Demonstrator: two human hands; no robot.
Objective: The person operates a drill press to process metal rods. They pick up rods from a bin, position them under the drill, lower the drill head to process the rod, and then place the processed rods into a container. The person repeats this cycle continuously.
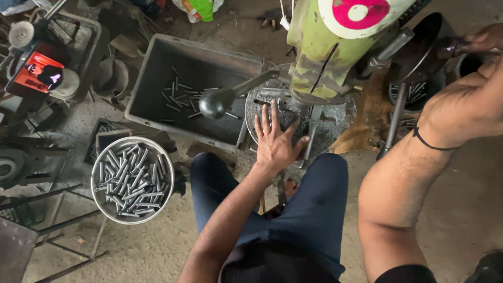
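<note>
Nearest the camera, the person's dark-trousered knees point(309, 209) sit at six o'clock, with the left forearm rising between them. The left hand point(275, 144) lies flat near centre, fingers spread wide and holding nothing, its fingertips pressing on the round metal work table point(335, 118) of a green bench press point(327, 44). At eight o'clock a round steel bowl point(99, 196) stands on a wire frame, heaped with short metal pins point(133, 178). Beyond it, at ten to eleven o'clock, a grey plastic crate point(152, 65) holds a thin scatter of the same pins. A lever with a dark ball knob point(215, 102) juts from the press over the crate's right edge, just beside the left fingertips. At two o'clock the right hand point(479, 42) is closed around a dark handle point(450, 48) at the frame's edge; a black band point(427, 141) circles the wrist.
</note>
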